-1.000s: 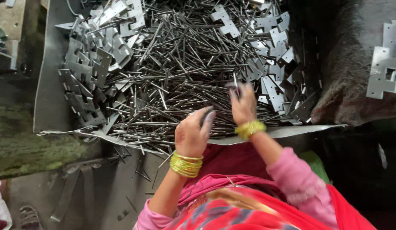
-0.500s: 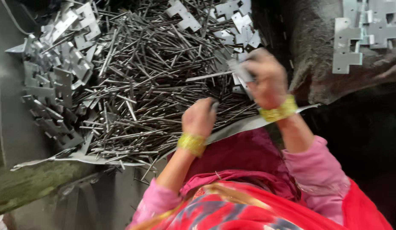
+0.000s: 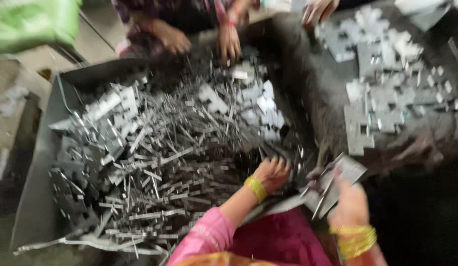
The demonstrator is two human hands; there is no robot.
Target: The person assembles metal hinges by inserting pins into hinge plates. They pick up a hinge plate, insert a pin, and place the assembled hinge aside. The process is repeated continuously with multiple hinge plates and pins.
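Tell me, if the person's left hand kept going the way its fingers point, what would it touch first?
Probably the heap of thin metal strips. The left hand points up and away into the grey tray, fingertips already at the heap's edge, though blur hides contact.

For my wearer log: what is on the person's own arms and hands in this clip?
Both hands are bare, no gloves. The left hand has a stack of yellow bangles at the wrist and a pink sleeve pushed up the forearm. The right hand wears yellow-gold bangles too; its sleeve is barely in view. The picture is blurred.

Grey metal tray (image 3: 46, 162), heaped thin metal strips (image 3: 165, 157), notched plates (image 3: 110, 113) (blurred), dark cloth (image 3: 317, 98) alongside bearing flat plates (image 3: 387, 93)
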